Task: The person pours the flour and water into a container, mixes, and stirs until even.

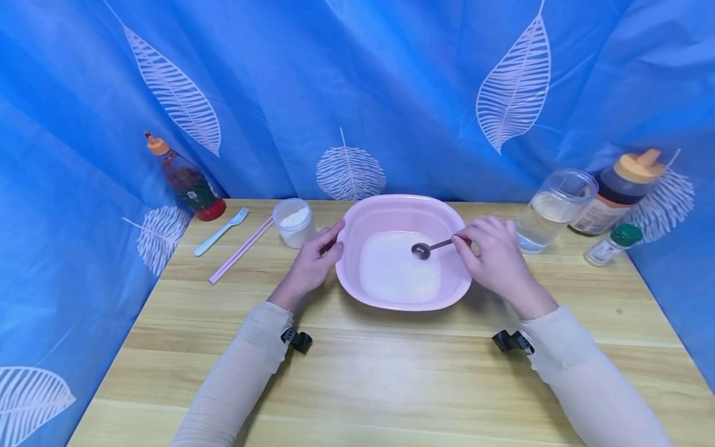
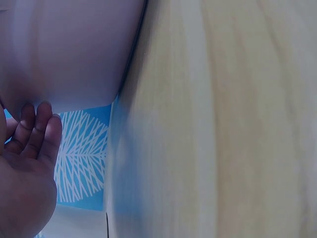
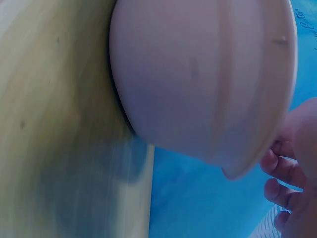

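A pink basin (image 1: pixel 403 305) stands on the table with a layer of white stuff, powder or liquid, across its bottom. My left hand (image 1: pixel 314 264) grips the basin's left rim; in the left wrist view its fingers (image 2: pixel 37 131) bend up against the outer wall. Over the basin's right side, my right hand (image 1: pixel 496 257) pinches the handle of a small dark measuring spoon (image 1: pixel 421 251), whose bowl hangs above the white layer. White powder fills part of a clear jar (image 1: pixel 296 233) beside the left hand. In the right wrist view the spoon is hidden.
Behind the right hand stand a clear cup of liquid (image 1: pixel 539 223), a dark sauce bottle (image 1: pixel 609 192) and a green-capped shaker (image 1: pixel 606 251). Pink chopsticks (image 1: pixel 240 251), a light blue fork (image 1: pixel 220 233) and a red sauce bottle (image 1: pixel 195 186) are at left. A blue curtain (image 1: pixel 268 93) hangs behind.
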The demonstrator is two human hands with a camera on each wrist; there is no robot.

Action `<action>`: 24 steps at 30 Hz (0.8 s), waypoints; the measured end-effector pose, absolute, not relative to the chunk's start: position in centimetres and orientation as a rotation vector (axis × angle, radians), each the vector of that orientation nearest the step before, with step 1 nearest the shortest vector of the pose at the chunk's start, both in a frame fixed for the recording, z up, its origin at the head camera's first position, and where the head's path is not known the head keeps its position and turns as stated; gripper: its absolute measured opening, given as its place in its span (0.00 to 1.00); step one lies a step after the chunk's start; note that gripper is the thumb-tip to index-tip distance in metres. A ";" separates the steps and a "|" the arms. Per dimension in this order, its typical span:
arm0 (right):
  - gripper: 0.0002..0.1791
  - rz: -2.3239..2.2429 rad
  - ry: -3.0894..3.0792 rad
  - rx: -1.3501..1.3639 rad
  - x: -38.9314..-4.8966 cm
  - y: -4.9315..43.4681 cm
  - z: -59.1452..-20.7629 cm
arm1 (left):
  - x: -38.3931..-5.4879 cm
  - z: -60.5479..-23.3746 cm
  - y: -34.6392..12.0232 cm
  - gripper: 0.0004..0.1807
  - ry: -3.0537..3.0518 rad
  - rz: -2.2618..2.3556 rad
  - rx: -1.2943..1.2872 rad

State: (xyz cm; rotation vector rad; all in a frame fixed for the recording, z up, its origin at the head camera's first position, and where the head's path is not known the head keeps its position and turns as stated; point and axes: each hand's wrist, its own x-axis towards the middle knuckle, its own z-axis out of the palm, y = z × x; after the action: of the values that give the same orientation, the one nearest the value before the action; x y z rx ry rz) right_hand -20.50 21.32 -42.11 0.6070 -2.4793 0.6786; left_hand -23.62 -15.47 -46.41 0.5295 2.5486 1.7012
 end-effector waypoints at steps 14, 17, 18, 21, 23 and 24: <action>0.06 0.485 -2.303 0.812 -20.9 22.8 -42.2 | -23.7 -46.6 -15.4 0.29 2.547 1.710 0.528; 0.07 0.416 -2.298 0.846 -21.0 22.9 -42.4 | -23.6 -46.6 -15.3 0.29 2.538 1.716 0.530; 0.07 0.403 -2.300 0.848 -20.9 22.9 -42.5 | -23.6 -46.5 -15.3 0.29 2.539 1.716 0.531; 0.06 0.391 -2.302 0.844 -20.9 22.9 -42.6 | -23.5 -46.5 -15.3 0.29 2.541 1.714 0.530; 0.06 0.390 -2.308 0.846 -20.8 23.0 -42.6 | -23.5 -46.5 -15.3 0.29 2.545 1.712 0.526; 0.06 0.393 -2.311 0.850 -20.7 23.0 -42.5 | -23.5 -46.5 -15.3 0.29 2.549 1.707 0.522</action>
State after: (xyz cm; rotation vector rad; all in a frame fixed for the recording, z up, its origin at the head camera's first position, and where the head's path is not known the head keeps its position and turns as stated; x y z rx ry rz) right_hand -20.75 22.99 -42.51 0.8499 -2.3108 0.3931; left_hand -23.54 -15.33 -46.47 0.5224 2.5486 1.7074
